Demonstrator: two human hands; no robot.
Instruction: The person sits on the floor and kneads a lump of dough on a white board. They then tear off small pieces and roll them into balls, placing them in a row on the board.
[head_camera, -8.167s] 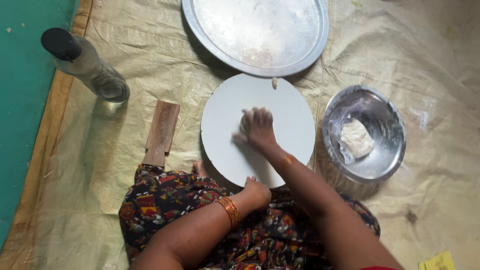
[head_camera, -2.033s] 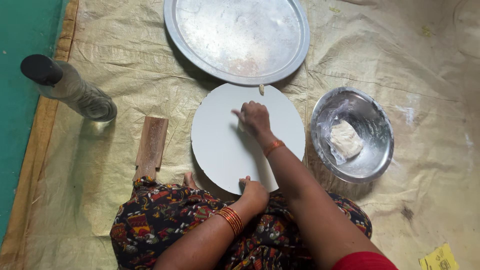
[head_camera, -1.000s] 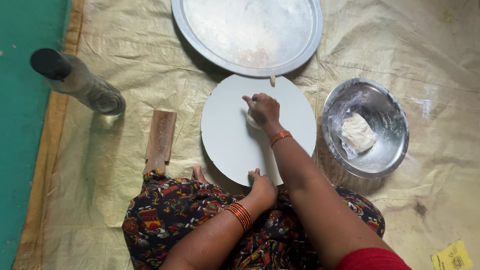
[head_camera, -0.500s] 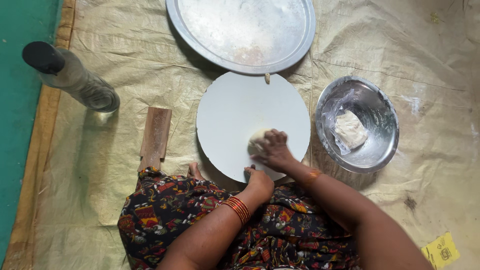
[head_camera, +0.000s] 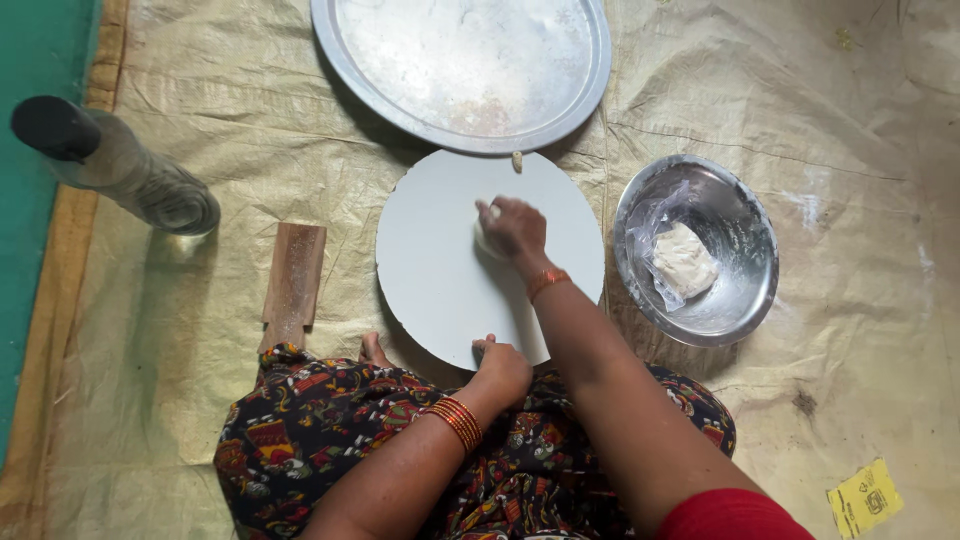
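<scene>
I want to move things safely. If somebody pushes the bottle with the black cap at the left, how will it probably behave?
The bottle stands upright and is tall and narrow, so a push near its black cap could probably tip it. Its round body would then likely roll on the woven mat. It looks clear and possibly glass, so maybe fragile.

1. A large round steel tray (head_camera: 460, 65) lies on the far part of the tan woven mat (head_camera: 800, 90).
2. A clear bottle with a black cap (head_camera: 115, 165) lies at the left.
3. A wooden block (head_camera: 293, 283) lies near it.
4. A steel bowl (head_camera: 735, 300) holds a bagged white lump (head_camera: 682, 260).
5. A yellow paper scrap (head_camera: 864, 497) lies at the lower right.
</scene>
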